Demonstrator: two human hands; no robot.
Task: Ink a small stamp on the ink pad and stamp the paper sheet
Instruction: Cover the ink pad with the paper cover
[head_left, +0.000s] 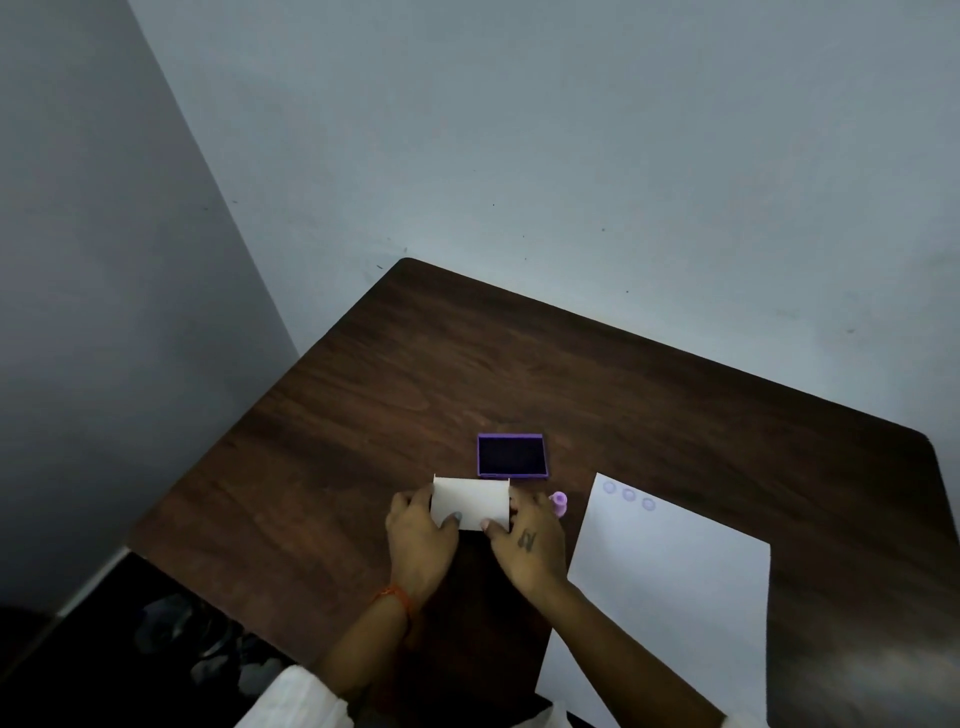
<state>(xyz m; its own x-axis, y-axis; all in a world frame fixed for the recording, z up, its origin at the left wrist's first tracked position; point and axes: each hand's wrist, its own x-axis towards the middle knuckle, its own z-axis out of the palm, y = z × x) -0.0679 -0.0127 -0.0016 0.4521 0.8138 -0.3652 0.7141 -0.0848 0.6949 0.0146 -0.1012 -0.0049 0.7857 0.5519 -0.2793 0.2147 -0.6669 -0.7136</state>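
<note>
Basically both hands held a white lid-like card (470, 503) at table centre, left hand (421, 540) gripping its 9 o'clock edge, right hand (527, 545) its 3 o'clock edge, thumbs pressed on the near face, fingers curled behind. Looked like the ink pad's cover, though could not tell for sure; probably held two-handed to keep it level over the pad. Ink pad (511, 455) sat open at 12 o'clock from the hands, purple frame, dark inked face exposed, just beyond the card. Small stamp (558, 503), pink-purple, lay just beside the right hand at 3 o'clock, ungrasped. Paper sheet (670, 587) lay further toward 3 to 4 o'clock, three round imprints (628, 494) in a row by its far edge, so stamping seemed partly done. Dark wood table (415, 374) otherwise bare near the pad; nothing blocked the pad or the sheet, only the card occupied both hands
</note>
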